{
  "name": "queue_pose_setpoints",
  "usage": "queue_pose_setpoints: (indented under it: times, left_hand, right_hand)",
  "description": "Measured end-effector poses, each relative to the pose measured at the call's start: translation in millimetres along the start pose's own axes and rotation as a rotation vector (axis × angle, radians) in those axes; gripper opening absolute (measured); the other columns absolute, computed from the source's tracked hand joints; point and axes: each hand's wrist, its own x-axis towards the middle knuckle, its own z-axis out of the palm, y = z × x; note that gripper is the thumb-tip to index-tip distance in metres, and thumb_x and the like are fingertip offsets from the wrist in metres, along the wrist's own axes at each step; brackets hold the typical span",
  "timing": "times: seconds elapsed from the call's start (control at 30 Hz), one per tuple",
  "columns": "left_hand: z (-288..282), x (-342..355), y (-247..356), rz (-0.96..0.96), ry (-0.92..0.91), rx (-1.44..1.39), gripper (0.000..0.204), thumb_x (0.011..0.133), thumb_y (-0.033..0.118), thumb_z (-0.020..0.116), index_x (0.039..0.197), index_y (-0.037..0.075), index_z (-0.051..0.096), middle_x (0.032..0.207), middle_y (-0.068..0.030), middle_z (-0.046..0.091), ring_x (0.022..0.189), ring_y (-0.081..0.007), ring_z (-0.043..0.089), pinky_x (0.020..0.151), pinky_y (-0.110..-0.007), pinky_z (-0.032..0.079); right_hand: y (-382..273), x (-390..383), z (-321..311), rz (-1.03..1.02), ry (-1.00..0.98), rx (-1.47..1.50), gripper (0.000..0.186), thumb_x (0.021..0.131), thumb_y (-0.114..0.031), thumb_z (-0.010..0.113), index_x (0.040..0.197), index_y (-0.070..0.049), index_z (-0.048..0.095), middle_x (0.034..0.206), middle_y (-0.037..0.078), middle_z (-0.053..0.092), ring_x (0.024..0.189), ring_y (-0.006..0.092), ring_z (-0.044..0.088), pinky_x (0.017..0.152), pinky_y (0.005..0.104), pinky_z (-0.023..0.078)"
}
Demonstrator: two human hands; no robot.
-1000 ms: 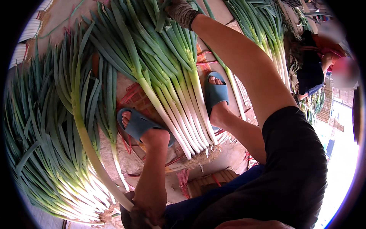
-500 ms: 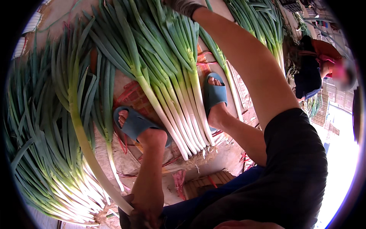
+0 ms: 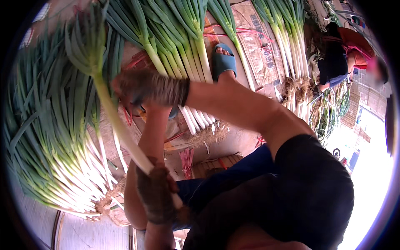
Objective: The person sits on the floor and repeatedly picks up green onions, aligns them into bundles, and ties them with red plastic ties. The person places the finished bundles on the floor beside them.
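My left hand (image 3: 156,193), in a dark, dirty work glove, is closed round the white lower end of a long green onion (image 3: 114,118). The stalk slants up to the far left, and its green top (image 3: 87,48) is blurred. My right hand (image 3: 152,87), in a striped knit glove, is just right of the stalk's middle. Motion smears its fingers, so whether they touch the onion does not show. Beyond it, a row of several green onions (image 3: 198,118) lies between my sandalled feet, roots toward me; my right arm covers part of it.
A big heap of green onions (image 3: 62,162) fills the left side. More bundles (image 3: 291,50) lie at the far right, near a bent-over person (image 3: 335,66). Pink ties (image 3: 186,162) lie by a slatted wooden piece (image 3: 204,168). Flattened printed sacking (image 3: 256,46) covers the ground.
My right hand has come from the far top edge down and left, close to the held onion. My left hand has risen and moved right, bringing the onion along.
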Motion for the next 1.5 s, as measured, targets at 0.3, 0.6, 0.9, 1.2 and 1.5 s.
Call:
queue_pose_setpoints:
  times: [0.3,0.6,0.9,1.2,1.5]
  left_hand:
    - [37.3,-15.6,-122.6,0.279,-0.257,0.043,0.028,0.097,0.022,0.053,0.118,0.005,0.047,0.073,-0.0013,0.049,0.051,-0.0075,0.045,0.044,-0.023,0.038]
    - [98.0,35.2,-196.3,0.504,-0.042,0.236,0.048,0.097,0.033,0.047,0.131,0.0,0.042,0.096,-0.0218,0.06,0.08,-0.0343,0.058,0.069,-0.041,0.047]
    - [123.4,137.1,-296.7,-0.154,-0.114,-0.109,0.029,0.097,0.024,0.052,0.118,0.004,0.054,0.081,-0.0096,0.063,0.059,-0.0181,0.059,0.05,-0.033,0.049]
    - [107.1,171.8,-335.3,-0.378,-0.061,-0.29,0.033,0.096,0.015,0.056,0.127,0.008,0.052,0.083,-0.0111,0.067,0.058,-0.0189,0.064,0.044,-0.026,0.047]
    - [105.2,147.5,-292.8,-0.173,0.42,0.374,0.054,0.085,0.026,0.071,0.127,0.0,0.05,0.108,-0.0198,0.062,0.097,-0.0321,0.064,0.085,-0.042,0.054]
  right_hand:
    - [-91.1,-63.5,46.1,0.455,0.513,-0.018,0.007,0.091,-0.011,0.055,0.092,-0.005,0.051,0.062,0.003,0.052,0.048,0.0151,0.05,0.043,0.0326,0.045]
    - [-110.6,-66.4,-23.2,0.152,0.554,-0.102,0.012,0.091,-0.004,0.046,0.101,-0.002,0.052,0.064,0.011,0.055,0.048,0.0214,0.057,0.038,0.0349,0.045]
    - [92.2,-95.5,-90.3,0.467,0.482,-0.859,0.048,0.083,-0.016,0.065,0.125,0.0,0.047,0.103,0.024,0.066,0.097,0.0373,0.066,0.083,0.0425,0.053]
    - [102.2,-111.3,-67.1,0.533,0.398,-0.852,0.056,0.082,-0.021,0.068,0.128,0.001,0.045,0.108,0.028,0.064,0.105,0.0415,0.061,0.089,0.0443,0.048]
    - [93.7,-104.4,-63.5,0.55,0.386,-0.871,0.062,0.083,-0.02,0.067,0.134,0.001,0.039,0.112,0.029,0.062,0.109,0.0433,0.059,0.092,0.0454,0.047]
